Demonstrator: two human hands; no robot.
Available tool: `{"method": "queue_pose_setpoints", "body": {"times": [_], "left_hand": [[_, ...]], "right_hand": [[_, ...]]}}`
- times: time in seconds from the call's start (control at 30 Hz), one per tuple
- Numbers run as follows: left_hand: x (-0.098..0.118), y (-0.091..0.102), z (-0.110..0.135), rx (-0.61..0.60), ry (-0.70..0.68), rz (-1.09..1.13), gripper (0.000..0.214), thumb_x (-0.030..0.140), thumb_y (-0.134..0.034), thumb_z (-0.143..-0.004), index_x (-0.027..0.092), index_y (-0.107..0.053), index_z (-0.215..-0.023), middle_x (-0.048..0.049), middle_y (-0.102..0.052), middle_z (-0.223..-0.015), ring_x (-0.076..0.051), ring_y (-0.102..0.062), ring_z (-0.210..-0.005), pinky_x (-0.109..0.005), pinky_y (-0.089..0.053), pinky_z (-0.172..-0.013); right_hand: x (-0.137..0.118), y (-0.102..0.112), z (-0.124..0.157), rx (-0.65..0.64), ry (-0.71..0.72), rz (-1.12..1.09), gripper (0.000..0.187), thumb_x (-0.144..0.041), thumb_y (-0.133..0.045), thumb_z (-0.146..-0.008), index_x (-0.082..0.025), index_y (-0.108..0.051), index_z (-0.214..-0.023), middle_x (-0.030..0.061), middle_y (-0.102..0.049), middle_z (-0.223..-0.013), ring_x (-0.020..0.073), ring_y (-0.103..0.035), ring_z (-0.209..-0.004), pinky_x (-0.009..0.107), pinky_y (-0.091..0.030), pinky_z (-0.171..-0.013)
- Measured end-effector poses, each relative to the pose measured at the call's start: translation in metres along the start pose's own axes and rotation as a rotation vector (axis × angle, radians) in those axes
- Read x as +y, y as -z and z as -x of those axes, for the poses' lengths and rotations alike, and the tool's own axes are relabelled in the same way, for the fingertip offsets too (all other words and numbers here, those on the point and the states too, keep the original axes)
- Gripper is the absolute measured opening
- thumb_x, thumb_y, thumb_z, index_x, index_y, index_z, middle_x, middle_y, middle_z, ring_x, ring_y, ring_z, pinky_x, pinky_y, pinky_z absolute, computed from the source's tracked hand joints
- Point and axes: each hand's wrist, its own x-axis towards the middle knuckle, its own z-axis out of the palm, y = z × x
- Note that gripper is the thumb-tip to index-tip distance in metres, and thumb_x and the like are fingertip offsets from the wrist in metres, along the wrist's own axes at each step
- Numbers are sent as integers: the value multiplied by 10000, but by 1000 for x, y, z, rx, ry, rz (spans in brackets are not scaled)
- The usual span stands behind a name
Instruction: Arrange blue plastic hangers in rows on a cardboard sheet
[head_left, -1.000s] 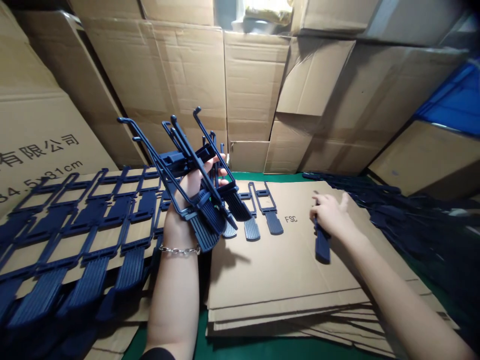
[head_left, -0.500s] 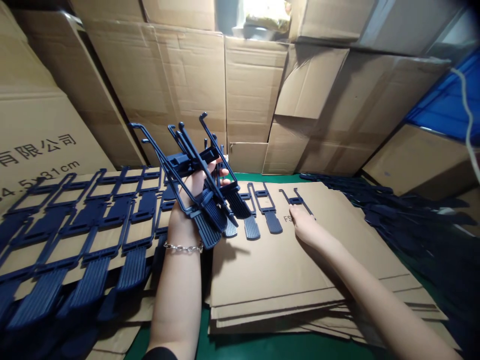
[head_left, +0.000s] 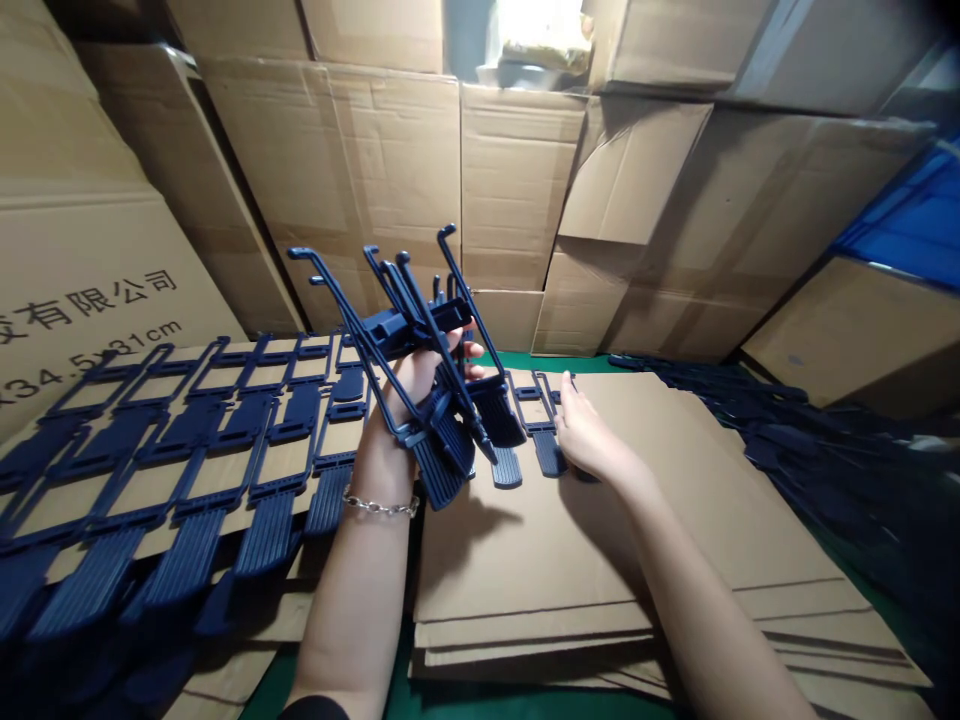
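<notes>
My left hand (head_left: 416, 378) is closed around a bundle of dark blue plastic frames (head_left: 442, 425), held up above the cardboard. Each frame has thin side rods with hooked ends and a ribbed, pedal-like plate. Over the cardboard stack (head_left: 675, 520), my right hand (head_left: 592, 440) has its fingers on another such frame, which it mostly covers. Left of that hand, a few matching frames (head_left: 550, 455) lie in a row along the cardboard, partly hidden behind the held bundle.
To the left, many more blue frames (head_left: 187, 560) are laid out in rows on cardboard. A dark heap of similar parts (head_left: 840, 470) lies at the right. Stacked cartons (head_left: 397, 170) form a wall behind the green table (head_left: 465, 695).
My right hand has moved left with its frame, bringing it beside the row on the cardboard. My left hand still holds the bundle; the view has shifted slightly.
</notes>
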Motion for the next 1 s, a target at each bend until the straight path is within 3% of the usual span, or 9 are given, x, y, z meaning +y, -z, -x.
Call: {"method": "queue_pose_setpoints", "body": {"times": [0.07, 0.13, 0.23, 0.37, 0.53, 0.67, 0.77, 0.83, 1.0], "left_hand": [[-5, -4, -1, -73, 47, -31, 154, 229, -485, -857, 144, -583, -938, -7, -577, -676, -100, -570, -512, -207, -480, -491], [-12, -9, 0, -132, 99, -77, 150, 241, -499, -845, 143, -607, -878, -23, -596, -706, -107, -580, -536, -209, -477, -502], [-20, -17, 4, -225, 174, -159, 128, 191, -527, -790, 127, -632, -752, -41, -609, -703, -123, -589, -572, -219, -487, -544], [-24, -26, 9, -288, 219, -157, 136, 194, -527, -757, 136, -641, -712, -39, -610, -659, -134, -583, -570, -224, -479, -539], [-19, -31, 10, -378, 186, -141, 91, 195, -615, -734, 128, -636, -792, -56, -629, -734, -156, -615, -648, -239, -501, -581], [-19, -22, 5, -403, 218, -55, 249, 251, -606, -785, 147, -611, -1010, -55, -616, -755, -141, -605, -637, -221, -490, -548], [-17, -11, -1, -387, 165, -3, 274, 319, -573, -821, 175, -596, -1054, -32, -589, -750, -107, -574, -598, -200, -474, -523], [-13, -7, -3, -318, 110, -9, 261, 333, -547, -841, 179, -591, -1046, -19, -578, -740, -94, -563, -575, -192, -468, -513], [0, -7, 1, -156, 33, -46, 266, 360, -475, -883, 151, -576, -1012, -13, -570, -703, -93, -557, -546, -206, -468, -511]], "right_hand": [[-16, 20, 15, 75, 51, -224, 616, -322, -325, -919, -111, -109, -1456, 114, -262, -1425, 232, -252, -1308, 398, -255, -1066], [-32, 39, 31, 98, 146, -407, 530, -428, -372, -905, -184, -372, -1376, 68, -419, -1340, 220, -399, -1217, 358, -346, -1009], [-48, 56, 49, 75, 235, -513, 329, -425, -469, -867, -220, -643, -1055, 20, -637, -983, 166, -592, -820, 252, -486, -688], [-45, 60, 50, 102, 212, -546, 237, -348, -520, -841, -156, -652, -793, 1, -607, -692, 108, -523, -573, 188, -386, -498], [-23, 72, 50, 156, 168, -550, 234, -355, -562, -798, -138, -633, -747, 20, -605, -704, 117, -529, -612, 199, -410, -535], [-2, 93, 64, 297, 35, -557, 312, -454, -604, -728, -150, -647, -784, 39, -609, -712, 141, -532, -568, 226, -418, -472], [22, 103, 72, 519, -166, -336, 321, -494, -602, -708, -192, -659, -803, 37, -620, -724, 190, -563, -612, 289, -436, -537], [40, 103, 72, 546, -295, -78, 253, -448, -581, -734, -212, -659, -786, 44, -634, -750, 227, -584, -690, 327, -430, -621], [85, 75, 56, 121, -468, 387, 197, -331, -504, -763, -194, -633, -701, 88, -622, -727, 262, -588, -747, 305, -389, -584]]}}
